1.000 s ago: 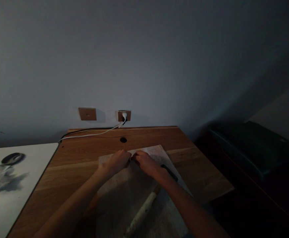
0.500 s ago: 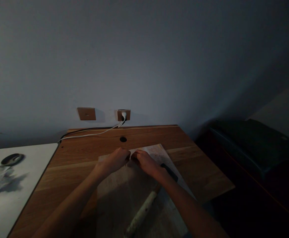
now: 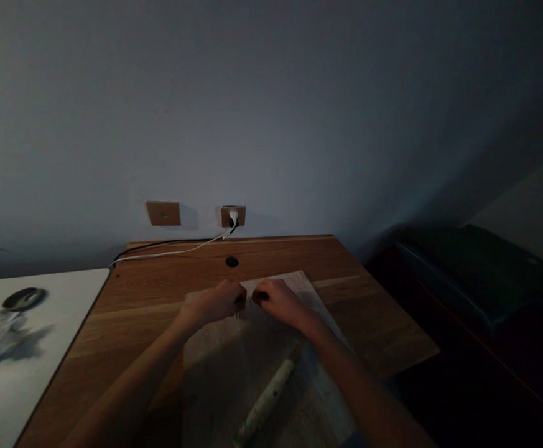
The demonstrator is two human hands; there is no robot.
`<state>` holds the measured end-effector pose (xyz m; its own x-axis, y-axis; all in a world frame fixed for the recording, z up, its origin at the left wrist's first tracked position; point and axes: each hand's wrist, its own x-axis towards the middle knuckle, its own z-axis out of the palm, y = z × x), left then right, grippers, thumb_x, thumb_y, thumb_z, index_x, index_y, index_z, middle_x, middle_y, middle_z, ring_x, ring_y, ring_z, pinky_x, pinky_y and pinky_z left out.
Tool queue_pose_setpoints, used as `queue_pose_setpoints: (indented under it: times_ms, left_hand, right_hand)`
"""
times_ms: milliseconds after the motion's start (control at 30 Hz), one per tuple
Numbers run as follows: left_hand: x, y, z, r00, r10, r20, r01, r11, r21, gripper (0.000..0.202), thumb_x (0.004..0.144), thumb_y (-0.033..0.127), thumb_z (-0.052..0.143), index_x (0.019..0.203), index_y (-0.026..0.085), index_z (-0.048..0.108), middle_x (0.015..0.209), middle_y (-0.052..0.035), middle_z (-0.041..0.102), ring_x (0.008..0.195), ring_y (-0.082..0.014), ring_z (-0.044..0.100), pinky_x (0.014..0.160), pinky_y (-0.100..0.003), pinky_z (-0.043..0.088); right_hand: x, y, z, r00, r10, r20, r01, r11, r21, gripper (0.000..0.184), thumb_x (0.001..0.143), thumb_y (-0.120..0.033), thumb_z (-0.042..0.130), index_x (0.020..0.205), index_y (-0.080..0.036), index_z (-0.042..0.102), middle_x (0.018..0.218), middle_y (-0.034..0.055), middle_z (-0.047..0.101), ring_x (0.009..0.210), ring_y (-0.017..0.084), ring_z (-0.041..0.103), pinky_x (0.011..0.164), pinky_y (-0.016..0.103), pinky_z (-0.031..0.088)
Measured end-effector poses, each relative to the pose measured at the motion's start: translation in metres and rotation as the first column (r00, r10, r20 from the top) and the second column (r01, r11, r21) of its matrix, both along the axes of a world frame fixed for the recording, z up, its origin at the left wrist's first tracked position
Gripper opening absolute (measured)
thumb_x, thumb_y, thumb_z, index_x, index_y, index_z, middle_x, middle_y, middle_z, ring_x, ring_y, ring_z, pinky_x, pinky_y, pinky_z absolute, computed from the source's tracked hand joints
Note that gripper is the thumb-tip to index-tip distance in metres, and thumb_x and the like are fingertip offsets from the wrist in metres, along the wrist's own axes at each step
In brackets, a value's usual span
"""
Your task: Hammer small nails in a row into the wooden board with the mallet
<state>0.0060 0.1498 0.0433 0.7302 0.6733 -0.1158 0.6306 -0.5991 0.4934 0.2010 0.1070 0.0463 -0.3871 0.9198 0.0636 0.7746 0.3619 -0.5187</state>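
Above the far part of a pale board (image 3: 234, 367), my left hand (image 3: 224, 300) is closed, fingertips pinched together. A thin, short bit shows below its fingers, too small and dark to name. My right hand (image 3: 278, 300) faces it a short gap away, its fingers also curled into a pinch. Whatever it holds is hidden. Nearer to me, a long pale cylindrical thing (image 3: 266, 401) with dark spots and a brownish far end lies slanted on the board, beside my right forearm.
The board rests on a wooden desk (image 3: 140, 298) against the wall. Cords run to a wall socket (image 3: 233, 216) behind a round desk hole (image 3: 232, 262). At left, a white table (image 3: 61, 348) bears a dark round object (image 3: 25, 299) and crumpled clear plastic (image 3: 3, 339).
My right hand has shifted slightly right, widening the gap between the hands. My right forearm now covers the black object that showed on the board beside it.
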Motion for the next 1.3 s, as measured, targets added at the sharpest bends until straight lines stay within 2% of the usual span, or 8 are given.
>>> queue_pose_setpoints:
  times_ms: [300, 667, 733, 833, 900, 967, 1100, 1300]
  left_hand:
    - [0.031, -0.018, -0.023, 0.981, -0.048, 0.185, 0.065, 0.994, -0.084, 0.025, 0.07, 0.007, 0.057, 0.083, 0.017, 0.075, 0.079, -0.0026, 0.074, 0.074, -0.0172, 0.066, 0.069, -0.024, 0.047]
    - [0.019, -0.021, -0.012, 0.943, -0.23, 0.238, 0.272, 0.949, -0.159, 0.036, 0.081, 0.014, 0.061, 0.114, 0.021, 0.073, 0.098, -0.0039, 0.077, 0.082, -0.0169, 0.071, 0.073, -0.024, 0.052]
    - [0.015, -0.024, -0.007, 0.952, -0.208, 0.225, 0.242, 0.96, -0.137, 0.033, 0.086, 0.019, 0.061, 0.117, 0.021, 0.072, 0.1, -0.0042, 0.077, 0.084, -0.0175, 0.071, 0.074, -0.024, 0.053]
    - [0.008, -0.035, 0.0, 0.977, -0.024, 0.21, 0.033, 0.999, -0.04, 0.033, 0.09, 0.024, 0.06, 0.121, 0.019, 0.069, 0.11, -0.0079, 0.075, 0.09, -0.0199, 0.072, 0.079, -0.028, 0.054]
    - [0.002, -0.049, 0.0, 0.967, 0.128, 0.221, -0.143, 0.988, 0.053, 0.032, 0.093, 0.024, 0.057, 0.123, 0.019, 0.068, 0.116, -0.0101, 0.073, 0.094, -0.0216, 0.072, 0.085, -0.031, 0.055]
    - [-0.005, -0.07, -0.006, 0.944, 0.216, 0.248, -0.259, 0.953, 0.156, 0.03, 0.096, 0.024, 0.052, 0.122, 0.019, 0.068, 0.118, -0.0109, 0.072, 0.098, -0.0229, 0.071, 0.089, -0.035, 0.055]
    - [-0.025, -0.127, -0.033, 0.936, 0.212, 0.28, -0.312, 0.868, 0.386, 0.024, 0.096, 0.023, 0.052, 0.11, 0.023, 0.071, 0.109, -0.0089, 0.072, 0.101, -0.0263, 0.068, 0.09, -0.043, 0.056]
    - [-0.067, -0.21, -0.086, 0.897, 0.269, 0.351, -0.424, 0.748, 0.51, 0.031, 0.094, 0.032, 0.059, 0.123, 0.032, 0.067, 0.138, -0.0096, 0.06, 0.117, -0.0299, 0.064, 0.095, -0.046, 0.059]
  right_hand:
    - [0.028, -0.037, -0.014, 0.989, -0.145, -0.042, 0.136, 0.975, -0.173, 0.025, 0.07, -0.003, 0.065, 0.088, -0.017, 0.076, 0.086, 0.0049, 0.079, 0.082, 0.021, 0.073, 0.068, 0.024, 0.048]
    - [0.037, -0.067, -0.012, 0.942, -0.217, -0.257, 0.189, 0.973, -0.13, 0.032, 0.081, -0.007, 0.054, 0.104, -0.019, 0.073, 0.103, 0.0075, 0.08, 0.098, 0.022, 0.075, 0.085, 0.031, 0.054]
    - [0.039, -0.076, -0.011, 0.918, -0.244, -0.313, 0.225, 0.97, -0.096, 0.031, 0.086, -0.011, 0.052, 0.109, -0.02, 0.071, 0.108, 0.0077, 0.079, 0.101, 0.022, 0.074, 0.089, 0.032, 0.055]
    - [0.041, -0.098, -0.011, 0.875, -0.303, -0.378, 0.312, 0.949, -0.038, 0.027, 0.093, -0.019, 0.049, 0.109, -0.021, 0.07, 0.109, 0.0084, 0.078, 0.101, 0.023, 0.073, 0.09, 0.036, 0.056]
    - [0.046, -0.117, -0.016, 0.834, -0.366, -0.413, 0.416, 0.909, 0.035, 0.025, 0.098, -0.028, 0.048, 0.109, -0.021, 0.069, 0.109, 0.0095, 0.076, 0.1, 0.024, 0.072, 0.089, 0.037, 0.056]
    - [0.058, -0.137, -0.025, 0.786, -0.436, -0.439, 0.555, 0.81, 0.189, 0.025, 0.099, -0.036, 0.049, 0.108, -0.022, 0.068, 0.107, 0.0098, 0.075, 0.1, 0.025, 0.07, 0.088, 0.038, 0.056]
    - [0.101, -0.168, -0.055, 0.726, -0.601, -0.335, 0.688, 0.625, 0.369, 0.033, 0.098, -0.046, 0.047, 0.11, -0.023, 0.067, 0.111, 0.0124, 0.071, 0.109, 0.031, 0.064, 0.095, 0.05, 0.052]
    - [0.137, -0.188, -0.086, 0.705, -0.676, -0.214, 0.709, 0.663, 0.24, 0.051, 0.094, -0.055, 0.045, 0.126, -0.017, 0.059, 0.123, 0.0184, 0.07, 0.116, 0.035, 0.065, 0.101, 0.056, 0.05]
